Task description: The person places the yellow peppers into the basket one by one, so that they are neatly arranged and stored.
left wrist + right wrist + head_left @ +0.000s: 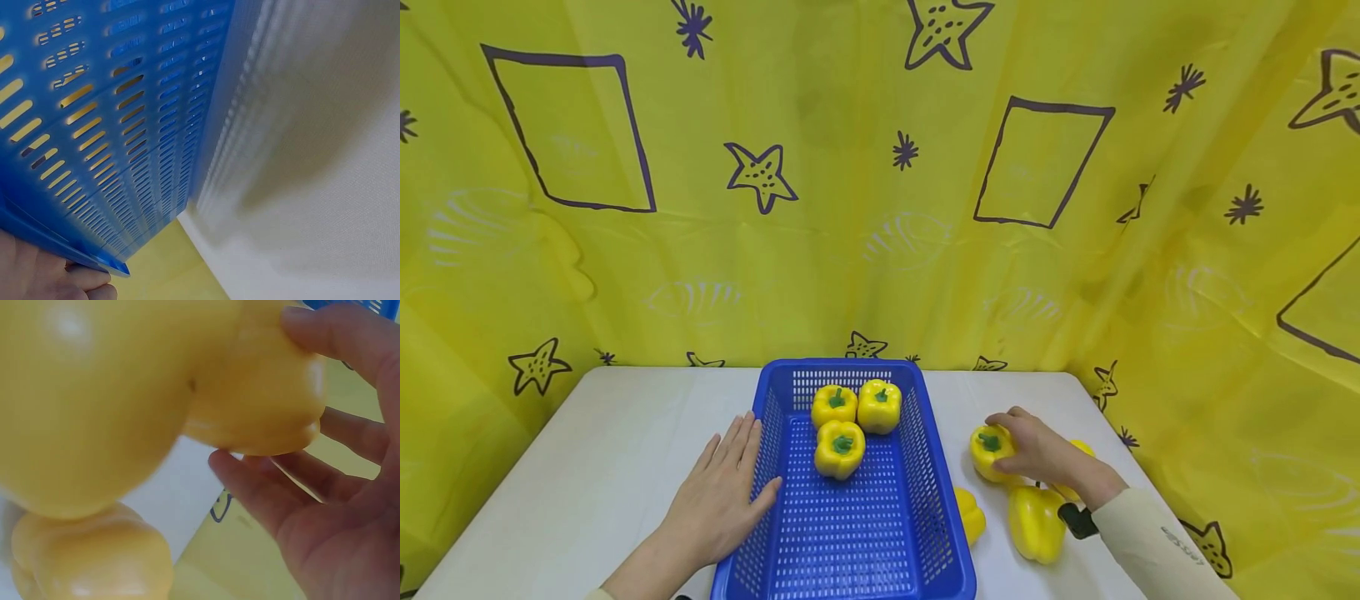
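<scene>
Blue basket (850, 533) is steadied by the flat, straight-fingered left hand (722, 496); right hand (1037, 454) fingers curl around a yellow pepper (988, 450) on the worktop (587, 467).

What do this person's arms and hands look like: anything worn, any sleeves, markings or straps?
Both hands are bare: no gloves or rings show. The left hand leads to a forearm that is bare except for a pale cuff edge at the bottom of the head view. The right hand comes out of a cream long sleeve with small dark lettering, and a black strap or device sits at that wrist.
</scene>
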`<action>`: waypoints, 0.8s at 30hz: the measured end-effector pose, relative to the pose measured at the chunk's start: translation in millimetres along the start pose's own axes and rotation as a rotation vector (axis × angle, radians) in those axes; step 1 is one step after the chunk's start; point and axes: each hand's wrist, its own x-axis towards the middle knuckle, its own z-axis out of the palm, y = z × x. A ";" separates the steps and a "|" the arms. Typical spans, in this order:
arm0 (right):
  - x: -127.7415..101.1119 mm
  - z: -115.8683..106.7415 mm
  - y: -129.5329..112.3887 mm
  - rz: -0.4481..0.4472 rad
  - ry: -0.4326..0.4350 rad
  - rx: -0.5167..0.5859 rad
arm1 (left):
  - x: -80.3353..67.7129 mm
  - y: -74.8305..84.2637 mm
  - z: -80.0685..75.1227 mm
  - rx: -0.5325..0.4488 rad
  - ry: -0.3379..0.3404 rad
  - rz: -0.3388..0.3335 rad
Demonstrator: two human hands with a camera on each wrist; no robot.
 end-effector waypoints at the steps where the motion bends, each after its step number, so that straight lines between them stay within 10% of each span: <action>1: 0.0 0.4 0.4 -0.001 0.004 0.013 | 0.0 0.0 0.0 0.000 -0.001 0.000; 24: -3.8 0.4 -3.5 -0.099 0.006 -0.019 | -0.5 -0.9 0.1 -0.010 0.001 0.003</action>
